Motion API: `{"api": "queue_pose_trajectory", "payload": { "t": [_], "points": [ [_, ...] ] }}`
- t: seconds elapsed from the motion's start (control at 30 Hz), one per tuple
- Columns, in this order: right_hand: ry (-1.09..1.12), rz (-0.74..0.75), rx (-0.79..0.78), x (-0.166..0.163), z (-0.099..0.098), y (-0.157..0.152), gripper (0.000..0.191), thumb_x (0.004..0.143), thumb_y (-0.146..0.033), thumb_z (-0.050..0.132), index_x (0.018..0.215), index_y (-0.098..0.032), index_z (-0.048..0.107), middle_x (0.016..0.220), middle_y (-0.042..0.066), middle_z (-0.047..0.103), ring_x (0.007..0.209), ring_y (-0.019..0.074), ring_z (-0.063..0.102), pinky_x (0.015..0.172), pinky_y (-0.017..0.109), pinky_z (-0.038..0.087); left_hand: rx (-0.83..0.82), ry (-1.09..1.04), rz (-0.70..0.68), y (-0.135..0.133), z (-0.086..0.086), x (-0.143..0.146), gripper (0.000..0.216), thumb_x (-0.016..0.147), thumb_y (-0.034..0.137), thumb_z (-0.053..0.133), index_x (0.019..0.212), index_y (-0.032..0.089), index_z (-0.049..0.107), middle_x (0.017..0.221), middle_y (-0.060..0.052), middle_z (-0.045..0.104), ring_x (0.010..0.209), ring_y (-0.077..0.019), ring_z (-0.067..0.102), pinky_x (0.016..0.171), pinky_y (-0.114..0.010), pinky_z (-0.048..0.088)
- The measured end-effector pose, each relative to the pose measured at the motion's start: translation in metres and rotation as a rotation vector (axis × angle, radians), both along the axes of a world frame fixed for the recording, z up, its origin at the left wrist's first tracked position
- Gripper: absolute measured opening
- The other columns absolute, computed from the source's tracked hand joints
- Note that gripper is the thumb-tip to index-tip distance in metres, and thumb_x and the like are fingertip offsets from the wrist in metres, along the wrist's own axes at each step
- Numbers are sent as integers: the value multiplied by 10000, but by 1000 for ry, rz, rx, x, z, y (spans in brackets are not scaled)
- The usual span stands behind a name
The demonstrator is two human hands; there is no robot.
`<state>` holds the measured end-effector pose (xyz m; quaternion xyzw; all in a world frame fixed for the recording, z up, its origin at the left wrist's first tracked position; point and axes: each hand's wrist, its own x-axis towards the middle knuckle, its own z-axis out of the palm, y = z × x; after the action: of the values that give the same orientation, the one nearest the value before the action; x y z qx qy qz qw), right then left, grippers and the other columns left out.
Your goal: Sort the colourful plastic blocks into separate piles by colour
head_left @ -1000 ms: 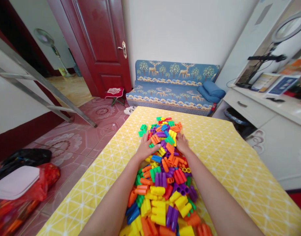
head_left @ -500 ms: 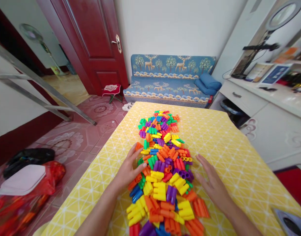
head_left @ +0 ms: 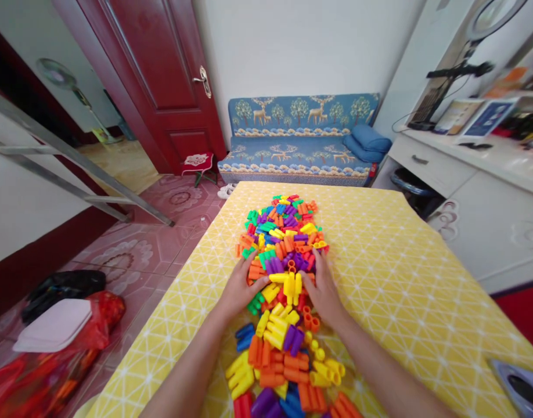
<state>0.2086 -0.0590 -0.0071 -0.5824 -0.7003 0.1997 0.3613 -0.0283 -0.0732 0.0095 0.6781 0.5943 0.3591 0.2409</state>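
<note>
A long heap of coloured plastic tube blocks (head_left: 281, 244) in yellow, orange, purple, green, blue and red runs down the middle of a table with a yellow patterned cloth (head_left: 388, 273). My left hand (head_left: 240, 287) lies flat against the heap's left flank, fingers stretched out. My right hand (head_left: 323, 290) lies against the right flank, fingers spread likewise. Both palms press inward on the blocks, squeezing the pile between them. A yellow block (head_left: 291, 284) stands up between the two hands. More blocks (head_left: 284, 366) lie between my forearms.
A blue deer-print sofa (head_left: 301, 139) stands beyond the table's far edge. A white cabinet (head_left: 475, 197) is at the right, a red door (head_left: 162, 81) and metal ladder (head_left: 75, 168) at the left. Red and black bags (head_left: 61, 325) lie on the floor. A grey object (head_left: 517, 389) rests at the table's near right corner.
Half a second ago my hands were wide apart beside the heap; now they have closed inward and forward, pushing the blocks together into a taller bunch.
</note>
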Motion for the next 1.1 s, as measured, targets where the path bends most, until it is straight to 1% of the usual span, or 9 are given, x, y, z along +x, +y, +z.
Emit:
{"api": "queue_pose_trajectory", "payload": {
  "t": [0.2,0.37,0.47,0.6,0.7,0.8,0.93,1.0,1.1],
  "points": [
    [-179,36,-94,-18,32,80,624,909,-571,405,1415,-206,423,1457,130,403,1353,292,363,1100,474,312,23,-123,-14,20,-7,-10,437,833,468,605,1165,184,601,1116,-87,657,1057,-248,617,974,-411,470],
    [-315,30,-239,-15,41,97,607,920,-568,386,1400,-203,456,1465,126,401,1349,296,374,1102,475,308,162,-69,52,11,-12,-12,649,806,407,656,1389,220,438,1358,-113,505,1294,-274,453,1104,-452,345],
    [-338,162,-210,-13,42,69,566,902,-554,444,1348,-216,530,1524,110,315,1382,308,326,1126,472,283,157,5,3,-1,-10,-9,630,829,362,632,1412,244,425,1475,-112,376,1384,-279,344,1134,-452,307],
    [-260,397,-96,7,46,10,482,920,-520,439,1308,-267,573,1525,62,330,1395,274,317,1135,458,286,143,117,-129,-21,4,-4,538,834,301,617,1360,290,504,1540,-75,279,1405,-287,311,1135,-449,318],
    [-267,433,2,44,46,-44,525,920,-522,442,1406,-322,446,1566,17,238,1447,276,182,1151,514,226,147,217,-197,-49,22,-12,495,854,319,595,1344,318,522,1551,-64,273,1406,-305,305,1136,-494,300],
    [-391,399,41,90,32,-107,817,814,-581,573,1506,-311,235,1580,34,181,1446,314,165,1152,543,208,182,261,-233,-96,32,-25,536,881,369,556,1402,358,431,1558,-56,269,1415,-311,285,1135,-540,274],
    [-503,361,90,126,-2,-174,1003,689,-624,641,1520,-340,157,1546,26,274,1384,325,329,1083,507,352,142,314,-314,-158,16,-29,922,652,615,712,1451,458,281,1592,-37,164,1409,-389,269,1114,-585,286],
    [-486,336,129,119,-15,-188,1042,674,-619,637,1527,-332,111,1530,37,307,1354,337,375,1040,531,393,138,337,-320,-174,2,-22,978,603,587,759,1436,517,253,1604,-13,90,1397,-418,278,1080,-616,314],
    [-389,251,133,84,-21,-183,1052,704,-587,629,1536,-290,60,1561,68,221,1373,369,332,1020,570,409,129,333,-325,-173,-11,-4,1066,559,591,779,1459,489,217,1608,-34,-2,1393,-459,253,1013,-634,384]
  ]
}}
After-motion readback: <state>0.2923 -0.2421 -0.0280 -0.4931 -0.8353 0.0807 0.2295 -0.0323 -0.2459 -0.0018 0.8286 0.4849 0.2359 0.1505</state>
